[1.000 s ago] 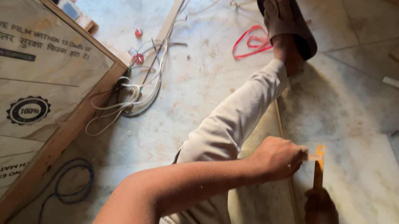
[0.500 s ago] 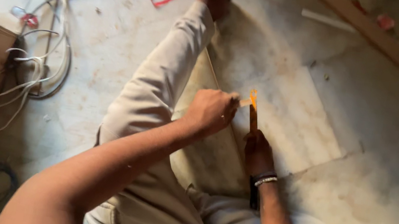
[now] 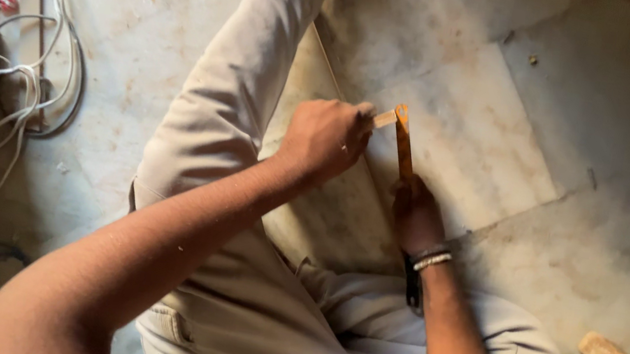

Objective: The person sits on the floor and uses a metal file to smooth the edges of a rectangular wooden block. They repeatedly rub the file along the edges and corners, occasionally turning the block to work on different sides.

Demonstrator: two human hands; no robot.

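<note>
Seated on marble floor (image 3: 502,147). Right hand (image 3: 416,215) grips lower end of orange rule (image 3: 403,142), upright over pale board (image 3: 312,193). Left hand (image 3: 326,139) clenched, pinching a small pale piece (image 3: 384,118) against the rule's top. Cables (image 3: 14,74) well left of the rule.

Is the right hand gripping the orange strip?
Yes: the right hand closes around the lower end of the upright orange strip.

Bare forearms, beige trousers (image 3: 229,306), beaded bracelet and dark band (image 3: 427,262) on right wrist
</note>
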